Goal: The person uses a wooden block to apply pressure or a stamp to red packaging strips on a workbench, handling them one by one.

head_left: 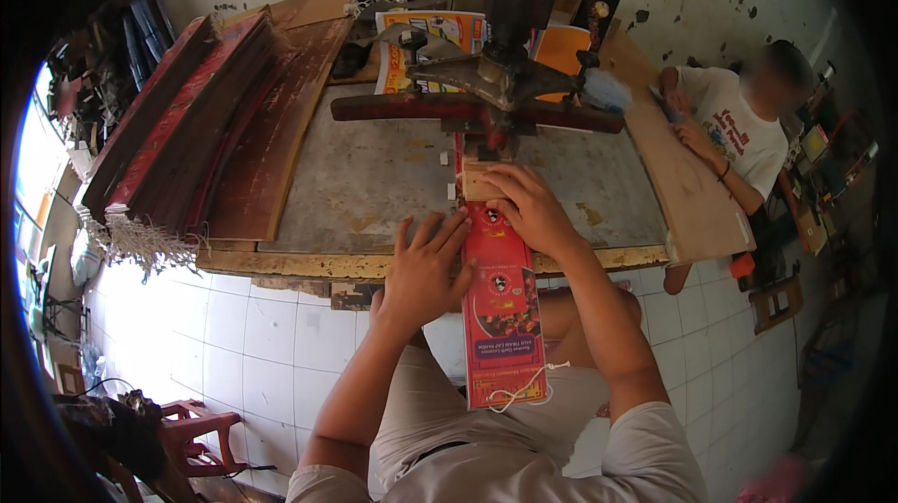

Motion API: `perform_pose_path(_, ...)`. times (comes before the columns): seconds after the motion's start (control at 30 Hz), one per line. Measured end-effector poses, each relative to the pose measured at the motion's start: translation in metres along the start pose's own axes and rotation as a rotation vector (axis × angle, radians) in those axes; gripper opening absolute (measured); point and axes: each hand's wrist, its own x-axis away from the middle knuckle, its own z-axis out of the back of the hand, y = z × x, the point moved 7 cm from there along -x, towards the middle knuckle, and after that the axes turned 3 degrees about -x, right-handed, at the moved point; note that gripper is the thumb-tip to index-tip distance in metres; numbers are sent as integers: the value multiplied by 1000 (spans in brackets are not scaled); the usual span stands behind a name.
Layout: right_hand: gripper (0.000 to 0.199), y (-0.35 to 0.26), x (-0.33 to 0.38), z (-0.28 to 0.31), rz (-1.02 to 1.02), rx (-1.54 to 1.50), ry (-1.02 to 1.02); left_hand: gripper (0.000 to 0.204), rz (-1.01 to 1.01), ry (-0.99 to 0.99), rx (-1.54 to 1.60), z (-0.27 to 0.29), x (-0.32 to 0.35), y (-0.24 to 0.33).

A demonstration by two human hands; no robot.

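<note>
Grey-topped table runs under and beyond my grip. Metal machine with a red crossbar stands just ahead of my fingers. Stacked red bundles, frayed at the near end, lie well to the left of my grip; a seated co-worker is off to the right. Red printed strip sits between my hands, its near end reaching over my lap. My left hand lies along its left edge, fingers apart, not closed. My right hand rests over a wooden block; whether it clamps, I cannot tell. White cord trails at the strip's near end, nearer me than my grip
</note>
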Motion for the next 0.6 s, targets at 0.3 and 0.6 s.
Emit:
perform_pose_path(0.3, 34, 0, -1, 10, -5, 36, 100, 59, 13, -18, 15, 6, -1, 3)
perform_pose_path(0.6, 43, -6, 4, 17, -17, 61, 187, 57, 2, -21, -10, 8, -1, 6)
